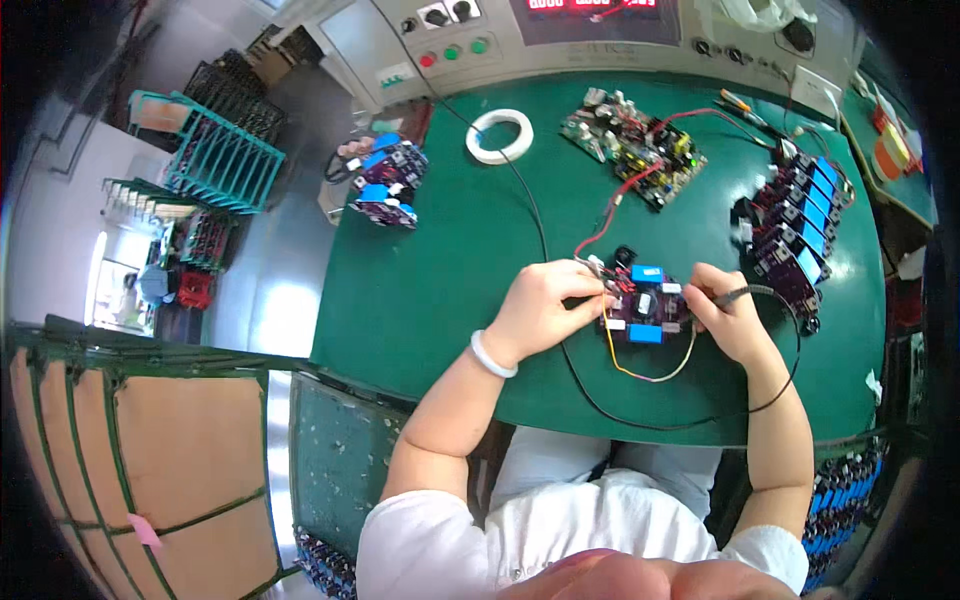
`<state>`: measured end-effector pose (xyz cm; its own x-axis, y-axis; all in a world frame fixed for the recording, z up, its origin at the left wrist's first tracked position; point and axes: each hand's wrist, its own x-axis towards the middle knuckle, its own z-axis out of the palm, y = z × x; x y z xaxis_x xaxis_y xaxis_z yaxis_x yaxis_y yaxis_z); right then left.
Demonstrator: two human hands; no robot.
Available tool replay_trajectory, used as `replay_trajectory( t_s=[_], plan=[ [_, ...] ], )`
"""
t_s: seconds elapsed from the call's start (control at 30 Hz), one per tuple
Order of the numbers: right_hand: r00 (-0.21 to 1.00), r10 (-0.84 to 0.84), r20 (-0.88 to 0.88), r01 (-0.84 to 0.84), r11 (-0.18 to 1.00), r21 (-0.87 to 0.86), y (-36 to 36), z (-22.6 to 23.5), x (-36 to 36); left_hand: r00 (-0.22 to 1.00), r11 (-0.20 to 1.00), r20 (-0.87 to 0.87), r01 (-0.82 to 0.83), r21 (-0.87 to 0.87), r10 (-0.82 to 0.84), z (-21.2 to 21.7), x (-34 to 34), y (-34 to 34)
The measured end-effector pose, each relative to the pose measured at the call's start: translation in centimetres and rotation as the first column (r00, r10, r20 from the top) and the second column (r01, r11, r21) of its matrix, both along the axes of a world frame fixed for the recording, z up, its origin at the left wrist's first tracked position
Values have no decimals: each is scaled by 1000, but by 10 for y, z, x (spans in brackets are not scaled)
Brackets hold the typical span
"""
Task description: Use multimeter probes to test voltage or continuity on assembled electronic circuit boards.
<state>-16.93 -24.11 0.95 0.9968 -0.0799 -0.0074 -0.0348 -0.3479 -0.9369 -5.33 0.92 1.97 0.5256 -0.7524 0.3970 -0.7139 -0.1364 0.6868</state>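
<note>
In front of me on the green table lies a small dark purple circuit board [647, 303] with blue blocks and white parts. My left hand [545, 308] is closed at its left edge, fingertips pinched beside red wires; what they pinch is hidden. At the right edge, my right hand [728, 312] closes around the end of a black cable [765, 291], fingertips close to the board. A thin yellow-white wire [640, 377] loops below the board between both hands' fingertips. Red leads [606, 222] run from near the board's upper left to a larger populated circuit board [635, 148].
A roll of white tape [500, 137] lies at the back of the green table [450, 260]. Similar purple boards stand in a row [795, 235] at right and a stack [388, 180] at left. Behind is a control panel [600, 48] with buttons and a red display. The black cable crosses the tabletop.
</note>
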Motion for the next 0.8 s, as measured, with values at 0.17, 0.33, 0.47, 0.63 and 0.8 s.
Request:
replay_trajectory(
  t_s=[0.17,0.33,0.47,0.63,0.8],
  plan=[
    [1000,12,20,-12,1000,-8,5,-3,3,961,995,-275,-16,96,42,2,-5,8],
    [1000,14,9,-14,1000,10,6,-1,4,887,999,-460,-19,49,40,1,-3,10],
    [1000,11,11,-11,1000,21,5,-1,4,899,998,-437,15,55,10,2,0,10],
    [1000,-22,3,21,1000,14,-3,6,4,927,991,-373,78,109,-32,5,9,11],
    [987,-63,151,22,965,260,6,3,1,941,988,-334,106,110,-64,5,11,15]
  ],
)
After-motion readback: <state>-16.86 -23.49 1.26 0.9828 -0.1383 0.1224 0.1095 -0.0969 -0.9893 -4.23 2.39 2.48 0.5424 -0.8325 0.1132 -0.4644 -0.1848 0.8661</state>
